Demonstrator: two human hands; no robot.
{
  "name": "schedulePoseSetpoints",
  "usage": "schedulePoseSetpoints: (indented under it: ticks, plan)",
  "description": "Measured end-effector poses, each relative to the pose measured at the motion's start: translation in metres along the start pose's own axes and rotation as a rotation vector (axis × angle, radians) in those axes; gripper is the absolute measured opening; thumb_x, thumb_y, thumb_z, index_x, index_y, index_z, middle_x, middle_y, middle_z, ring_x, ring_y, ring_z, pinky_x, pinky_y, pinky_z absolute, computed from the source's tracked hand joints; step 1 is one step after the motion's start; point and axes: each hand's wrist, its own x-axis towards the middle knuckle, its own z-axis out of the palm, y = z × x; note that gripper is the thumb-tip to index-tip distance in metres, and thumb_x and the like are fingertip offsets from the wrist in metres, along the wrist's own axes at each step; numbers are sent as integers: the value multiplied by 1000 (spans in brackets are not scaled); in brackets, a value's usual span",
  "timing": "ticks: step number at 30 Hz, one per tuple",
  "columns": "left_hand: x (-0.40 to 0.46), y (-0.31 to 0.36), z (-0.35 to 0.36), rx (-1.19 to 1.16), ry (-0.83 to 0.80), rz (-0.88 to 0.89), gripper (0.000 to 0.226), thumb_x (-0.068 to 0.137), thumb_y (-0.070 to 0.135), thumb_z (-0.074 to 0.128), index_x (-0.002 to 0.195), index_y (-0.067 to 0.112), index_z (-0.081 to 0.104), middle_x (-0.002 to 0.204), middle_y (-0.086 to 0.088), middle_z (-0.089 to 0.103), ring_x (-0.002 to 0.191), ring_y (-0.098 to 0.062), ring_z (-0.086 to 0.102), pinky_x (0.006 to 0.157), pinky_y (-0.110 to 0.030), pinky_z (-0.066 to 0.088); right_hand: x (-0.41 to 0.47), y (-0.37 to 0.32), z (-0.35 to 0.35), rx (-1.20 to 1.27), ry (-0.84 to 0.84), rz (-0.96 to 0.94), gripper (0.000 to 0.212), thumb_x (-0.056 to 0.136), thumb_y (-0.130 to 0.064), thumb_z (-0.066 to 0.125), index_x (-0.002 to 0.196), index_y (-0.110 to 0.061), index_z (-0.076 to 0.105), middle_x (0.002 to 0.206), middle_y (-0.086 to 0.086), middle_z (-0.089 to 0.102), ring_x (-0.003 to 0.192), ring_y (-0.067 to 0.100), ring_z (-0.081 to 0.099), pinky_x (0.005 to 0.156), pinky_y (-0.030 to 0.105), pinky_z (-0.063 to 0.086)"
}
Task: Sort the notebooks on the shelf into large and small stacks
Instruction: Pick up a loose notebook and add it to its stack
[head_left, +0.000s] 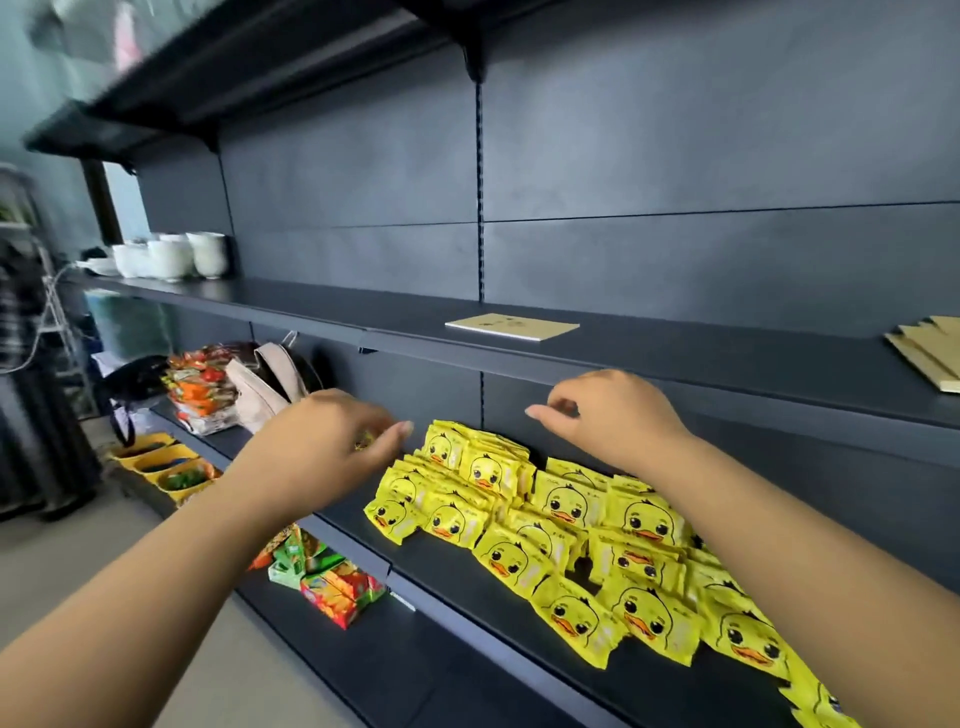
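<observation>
Reaching toward the middle shelf (675, 353), the person has both hands raised in front of its near edge, and neither holds anything. The left hand (322, 441) hovers low and to the left with its fingers loosely bent and its grip empty; the right hand (613, 415) sits just below the shelf lip, fingers loosely curled, its grip empty too.

A single pale notebook (511, 326) lies flat on that shelf, just beyond and slightly left of the right hand. A fanned pile of tan notebooks (930, 353) rests at the far right, partly cut off by the frame edge, so their count and sizes cannot be told.

The step in hand looks like fetching the next notebook to sort. To do it well, the person would turn right toward the pile, slide one notebook off the top by its near edge rather than dragging several, and compare its outline against the lone notebook before placing it. Keeping the two stacks well apart on the shelf, edges squared, would stop sizes mixing.

Below, yellow duck packets (571, 530) crowd the lower shelf (467, 597), near both forearms; a low elbow could knock them. White cups (176, 254) stand far left, out of the way.
</observation>
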Motion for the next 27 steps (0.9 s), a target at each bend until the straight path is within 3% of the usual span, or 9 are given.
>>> schedulePoseSetpoints:
  ticks: [8, 10, 13, 15, 17, 21, 23, 25, 27]
  plan:
    - [63, -89, 39, 29, -34, 27, 76, 71, 66, 14, 88, 18, 71, 82, -1, 70, 82, -17, 58, 71, -31, 48, 125, 21, 53, -6, 29, 162, 40, 93, -51, 38, 94, -20, 63, 100, 1, 65, 86, 18, 55, 60, 25, 39]
    - [76, -111, 56, -5, -40, 37, 73, 73, 66, 16, 86, 21, 71, 80, 3, 69, 81, -16, 58, 70, -33, 49, 155, 30, 64, -2, 22, 179, 41, 92, -52, 40, 111, -22, 58, 116, 1, 59, 99, 19, 53, 69, 27, 43]
    - [94, -140, 81, -76, -66, 47, 75, 75, 74, 18, 80, 21, 71, 74, 3, 68, 76, -16, 58, 68, -35, 51, 185, 40, 77, 131, -150, 257, 64, 89, -60, 40, 140, -21, 37, 142, 2, 43, 124, 22, 44, 92, 33, 42]
    - [105, -159, 98, -112, -86, 72, 83, 75, 79, 13, 80, 20, 71, 75, 2, 69, 76, -18, 61, 68, -35, 52, 195, 41, 83, 275, -254, 353, 70, 86, -65, 38, 145, -27, 30, 150, -1, 34, 132, 23, 38, 101, 32, 36]
    - [115, -172, 115, -137, -96, 84, 88, 72, 83, 8, 81, 21, 70, 77, 2, 70, 77, -17, 61, 69, -35, 51, 191, 38, 84, 213, -254, 358, 70, 84, -68, 38, 144, -32, 32, 150, -3, 36, 133, 22, 38, 104, 32, 37]
    - [135, -183, 142, -348, -149, 34, 72, 70, 76, 24, 82, 21, 70, 79, 8, 68, 77, -12, 60, 73, -28, 49, 166, 11, 84, -47, -87, 179, 57, 82, -59, 54, 132, -32, 51, 137, -8, 52, 125, 18, 47, 102, 37, 42]
    - [144, -181, 150, -450, -240, -9, 64, 75, 71, 30, 85, 21, 69, 83, 3, 70, 79, -14, 62, 74, -28, 48, 159, -2, 86, -118, 149, -5, 28, 80, -39, 63, 103, -26, 72, 103, -6, 72, 94, 22, 63, 82, 43, 53]
    - [153, -176, 157, -643, -322, -66, 50, 86, 63, 37, 86, 23, 67, 88, -1, 72, 83, -14, 61, 75, -27, 45, 155, -15, 89, -203, 316, -93, 13, 72, -25, 65, 76, -21, 76, 72, -5, 73, 68, 22, 65, 65, 41, 57]
    - [159, -166, 158, -985, -402, -191, 42, 91, 50, 37, 87, 20, 66, 87, -1, 71, 91, -16, 62, 83, -30, 45, 147, -34, 94, -208, 364, -104, 14, 75, -24, 64, 72, -19, 76, 66, -6, 71, 64, 20, 64, 64, 34, 55]
